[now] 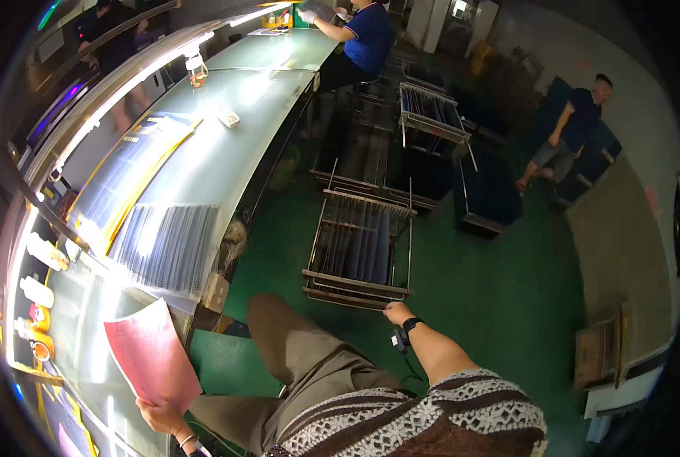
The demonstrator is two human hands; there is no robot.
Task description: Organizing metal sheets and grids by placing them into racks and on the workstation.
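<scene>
My left hand [162,418] grips the lower edge of a thin pinkish-red sheet [154,353], tilted up over the near end of the long glass-topped bench. Ahead on the floor stands a metal rack [357,294] with several dark, flat panels [367,247] upright in its slots. My right arm reaches out to this rack. At its near right corner my right hand [395,311] is closed on the frame; the fingertips are small and partly hidden. A row of upright thin sheets [169,244] stands on the bench beyond the pink sheet.
Bright tube lights run above the bench [268,156]. White bottles [37,292] and an orange tape roll [41,350] line its left side. Further racks [431,114] stand ahead. One person [370,38] works at the bench's far end; another [576,126] is at the right wall.
</scene>
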